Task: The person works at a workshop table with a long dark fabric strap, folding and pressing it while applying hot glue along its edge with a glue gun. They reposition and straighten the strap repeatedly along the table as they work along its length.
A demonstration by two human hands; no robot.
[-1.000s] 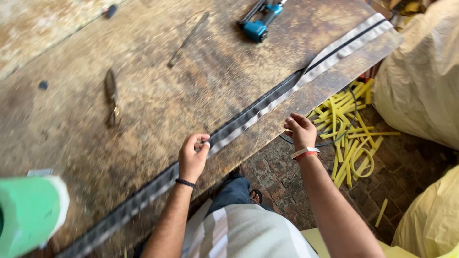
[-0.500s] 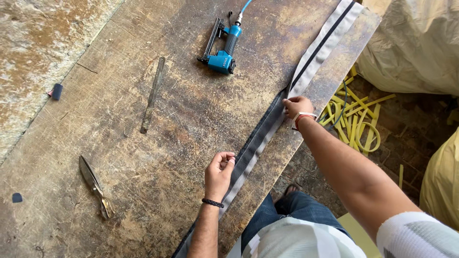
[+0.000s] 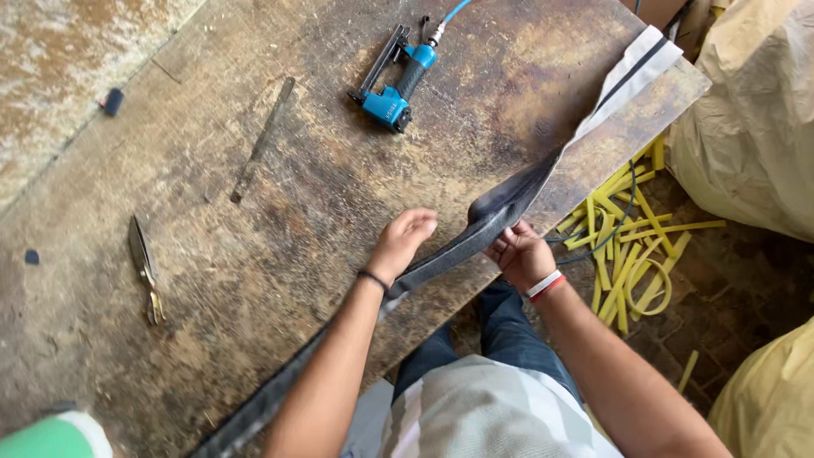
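Note:
A long strip of dark and white fabric (image 3: 543, 174) runs along the near edge of a worn wooden worktable (image 3: 280, 220). My right hand (image 3: 519, 252) grips the strip at the table edge and lifts it into a fold. My left hand (image 3: 400, 242) rests on the strip just to the left, fingers curled over it. The strip's white end (image 3: 644, 55) lies at the table's far right corner. A black band sits on my left wrist, a white and red one on my right.
A blue pneumatic stapler (image 3: 397, 85) with a blue hose lies on the table's far side. Scissors (image 3: 144, 267) lie at the left, a thin flat bar (image 3: 263, 140) further back. Yellow strips (image 3: 623, 246) litter the floor beside cream sacks (image 3: 755, 127). A green object (image 3: 51, 437) sits bottom left.
My right hand has pulled back to the table edge and raised the strip into a fold. My left hand has moved closer to it. The view has shifted slightly.

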